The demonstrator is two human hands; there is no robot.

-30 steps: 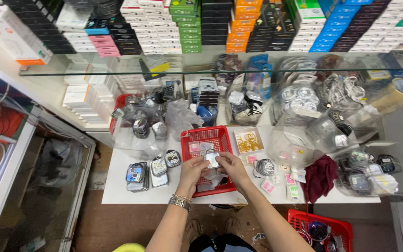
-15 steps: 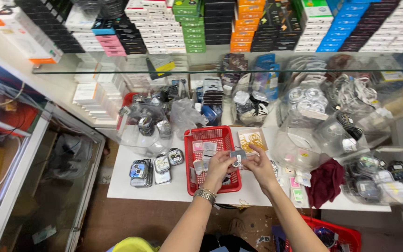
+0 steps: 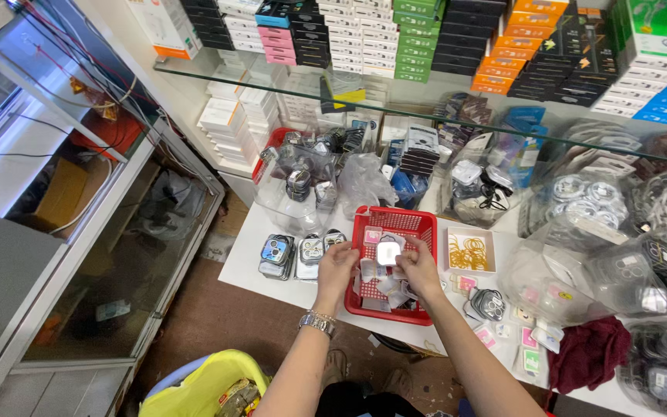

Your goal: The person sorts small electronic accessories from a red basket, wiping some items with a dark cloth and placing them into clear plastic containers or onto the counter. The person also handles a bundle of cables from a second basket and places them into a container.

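The white worktop (image 3: 250, 272) carried a red basket (image 3: 418, 225), a small box of yellow rubber bands (image 3: 470, 252) beside it, camera-lens pieces (image 3: 299, 252) to its left, clear bags of cables (image 3: 580, 202), loose small packets (image 3: 530, 340) and a maroon cloth (image 3: 588, 351).

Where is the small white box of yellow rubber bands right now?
The small white box of yellow rubber bands sits on the white table, just right of the red plastic basket, beside the right hand.

Small glossy packet (image 3: 387, 252) between the hands, contents too small.
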